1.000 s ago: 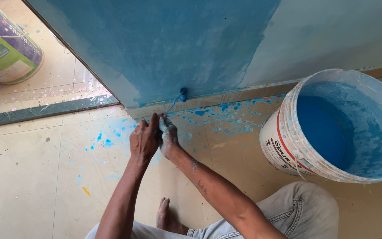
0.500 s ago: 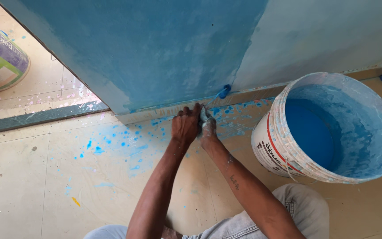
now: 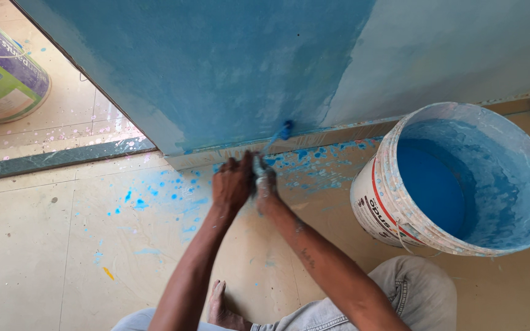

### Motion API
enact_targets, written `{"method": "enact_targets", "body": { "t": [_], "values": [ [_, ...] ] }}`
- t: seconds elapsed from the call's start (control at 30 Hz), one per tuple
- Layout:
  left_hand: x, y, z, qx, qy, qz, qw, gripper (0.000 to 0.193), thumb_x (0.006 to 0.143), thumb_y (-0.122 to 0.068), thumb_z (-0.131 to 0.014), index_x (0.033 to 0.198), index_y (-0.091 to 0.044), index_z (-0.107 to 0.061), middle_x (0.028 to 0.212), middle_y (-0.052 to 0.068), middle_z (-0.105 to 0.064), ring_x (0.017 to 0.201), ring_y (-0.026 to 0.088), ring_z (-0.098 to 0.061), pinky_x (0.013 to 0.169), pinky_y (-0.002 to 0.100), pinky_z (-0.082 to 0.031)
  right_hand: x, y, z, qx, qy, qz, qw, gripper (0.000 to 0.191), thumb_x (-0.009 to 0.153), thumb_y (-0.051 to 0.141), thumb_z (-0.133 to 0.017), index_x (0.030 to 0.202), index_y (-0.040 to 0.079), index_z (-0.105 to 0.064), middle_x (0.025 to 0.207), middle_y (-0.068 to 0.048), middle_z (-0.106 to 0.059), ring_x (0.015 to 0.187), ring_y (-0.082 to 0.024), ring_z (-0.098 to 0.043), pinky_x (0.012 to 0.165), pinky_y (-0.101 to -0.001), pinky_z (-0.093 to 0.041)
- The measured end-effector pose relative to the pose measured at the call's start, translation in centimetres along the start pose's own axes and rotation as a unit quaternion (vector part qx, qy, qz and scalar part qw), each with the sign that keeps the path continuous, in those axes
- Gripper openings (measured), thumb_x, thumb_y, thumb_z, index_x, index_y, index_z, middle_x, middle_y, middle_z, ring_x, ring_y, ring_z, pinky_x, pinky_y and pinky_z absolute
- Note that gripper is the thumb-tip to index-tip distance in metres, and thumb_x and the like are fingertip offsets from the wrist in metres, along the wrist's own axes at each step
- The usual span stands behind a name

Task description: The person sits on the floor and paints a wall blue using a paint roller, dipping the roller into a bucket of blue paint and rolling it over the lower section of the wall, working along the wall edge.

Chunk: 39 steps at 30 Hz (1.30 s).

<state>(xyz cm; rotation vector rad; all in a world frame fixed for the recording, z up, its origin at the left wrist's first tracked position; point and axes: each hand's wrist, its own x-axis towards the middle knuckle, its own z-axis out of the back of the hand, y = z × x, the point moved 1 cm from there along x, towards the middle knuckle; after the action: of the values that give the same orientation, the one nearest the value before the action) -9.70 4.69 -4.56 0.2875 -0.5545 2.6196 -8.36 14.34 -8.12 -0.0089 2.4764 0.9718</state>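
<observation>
Far left, near the upper left corner of the floor: a round plastic paint tub with a green and purple label (image 3: 4, 73) stands beyond a dark green threshold strip (image 3: 62, 158), well apart from the work. Beige tiled floor (image 3: 44, 257) carries blue spatter, densest just left of the hands. Centre: left hand (image 3: 232, 184) and right hand (image 3: 266, 184) sit side by side, touching, low at the foot of the blue-painted wall (image 3: 216, 67). Both are closed together around the lower end of a small brush with a pale handle and blue-loaded tip (image 3: 285, 129); how each finger wraps the handle cannot be told, since the knuckles cover it. Brush long axis runs from the hands up and to the right, tip touching the wall just above the unpainted skirting strip (image 3: 338, 132). The right hand is nearer the tip; the left is clasped beside it. Right of the blue area the wall is pale grey-blue (image 3: 461, 49). Far right: a large white plastic bucket holding blue paint (image 3: 455, 178) stands on the floor near the right forearm, not touching it. Bottom edge: grey trouser knee (image 3: 412, 294), a bare foot (image 3: 219, 306).
</observation>
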Motion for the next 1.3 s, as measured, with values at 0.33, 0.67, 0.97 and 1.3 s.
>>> {"method": "enact_targets", "body": {
  "t": [0.33,0.67,0.97,1.3],
  "values": [
    [3.5,-4.6,-2.8,-0.005,0.002,-0.028,1.000,0.047,0.093,-0.024,-0.067,0.137,-0.015,-0.054,0.097,0.025,-0.068,0.077,0.039,-0.071,0.055,0.047,-0.059,1.2,5.2,3.0,0.036,-0.015,0.032,0.999,0.042,0.103,0.036,-0.052,0.131,0.005,-0.059,0.127,-0.013,-0.067,0.121,-0.026,-0.063,0.105,-0.0406,-0.053],
    [-1.6,0.7,2.1,-0.001,0.012,0.046,0.999,0.044,0.098,-0.028,-0.065,0.138,-0.015,-0.053,0.092,0.024,-0.068,0.070,0.035,-0.071,0.048,0.046,-0.057,-0.6,-1.2,-1.8,-0.010,0.037,0.021,0.999,0.043,0.099,0.036,-0.062,0.131,0.007,-0.062,0.126,-0.007,-0.067,0.120,-0.023,-0.062,0.107,-0.0372,-0.053],
    [4.6,-7.7,-3.8,-0.007,-0.038,-0.060,0.997,0.051,0.087,-0.020,-0.068,0.136,-0.014,-0.055,0.096,0.024,-0.070,0.079,0.038,-0.071,0.061,0.047,-0.059,0.7,8.3,4.9,-0.002,-0.047,0.045,0.998,0.041,0.104,0.036,-0.050,0.129,0.005,-0.062,0.124,-0.015,-0.067,0.116,-0.026,-0.066,0.102,-0.0412,-0.053],
    [-0.2,-1.5,3.8,-0.006,-0.025,0.016,1.000,0.039,0.094,-0.028,-0.067,0.130,-0.014,-0.058,0.089,0.024,-0.069,0.072,0.037,-0.071,0.049,0.045,-0.057,-0.2,0.5,-1.4,-0.023,-0.009,0.002,1.000,0.037,0.106,0.029,-0.057,0.134,0.007,-0.061,0.125,-0.006,-0.065,0.116,-0.021,-0.060,0.103,-0.0378,-0.050]
  ]
}}
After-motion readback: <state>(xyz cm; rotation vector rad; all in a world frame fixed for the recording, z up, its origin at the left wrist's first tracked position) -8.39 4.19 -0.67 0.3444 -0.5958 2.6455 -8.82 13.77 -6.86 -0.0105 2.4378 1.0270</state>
